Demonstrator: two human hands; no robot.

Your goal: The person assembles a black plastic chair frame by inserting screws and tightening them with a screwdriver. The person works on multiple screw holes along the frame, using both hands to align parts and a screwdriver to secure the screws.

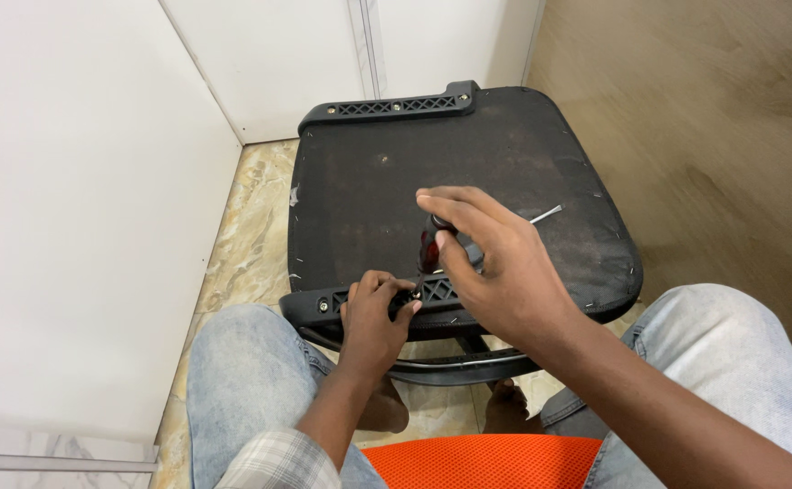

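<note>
The screwdriver stands nearly upright in the closed right hand, its red-and-black handle under the fingers and its tip down at the near bracket of the upturned seat. The left hand is nearer the bracket, fingers pinched at it just left of the tip; what they pinch is too small to tell.
</note>
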